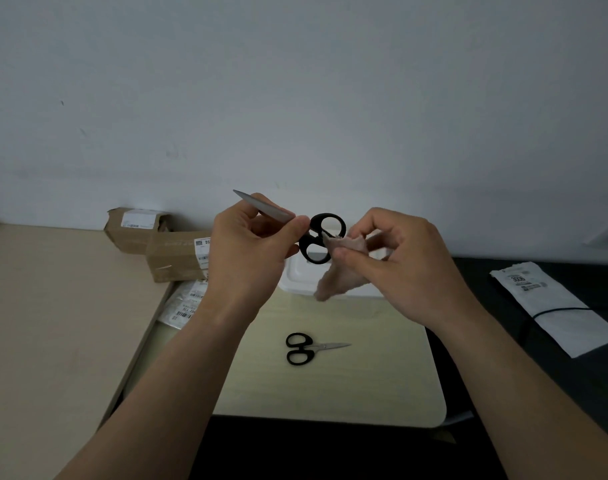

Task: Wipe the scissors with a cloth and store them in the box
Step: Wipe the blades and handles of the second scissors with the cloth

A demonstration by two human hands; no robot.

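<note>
Where scissors (301,348) lie, tabletop (330,386) is beige, wall (295,81) grey.

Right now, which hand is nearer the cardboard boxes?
Left. The left hand is just right of the cardboard boxes; the right hand is farther right, holding the cloth.

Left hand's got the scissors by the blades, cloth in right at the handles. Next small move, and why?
Probably rub the cloth around the black handle loops of the held scissors. The left hand pinches the blades, so only the handles are exposed, and the right hand holds the cloth right against them.
</note>
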